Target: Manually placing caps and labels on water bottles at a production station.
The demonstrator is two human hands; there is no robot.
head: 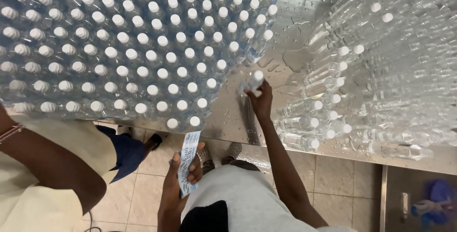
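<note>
Wet steel worktop [285, 46] fills the upper frame. Upper left — a dense block of standing capped bottles [128, 41]; right — a pile of bottles lying on their sides [362, 70]. Centre: right hand [259, 101], fingers wrapped round one small bottle [251, 82]. Lower centre: left hand [177, 184], fingers pinching a stack of paper labels [188, 160] — above tiled floor [333, 179].

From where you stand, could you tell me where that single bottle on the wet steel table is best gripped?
Grip the single bottle around its body just under the white cap, coming from the table's near edge, as the right hand does: packed bottles flank its left, lying ones its right.
</note>
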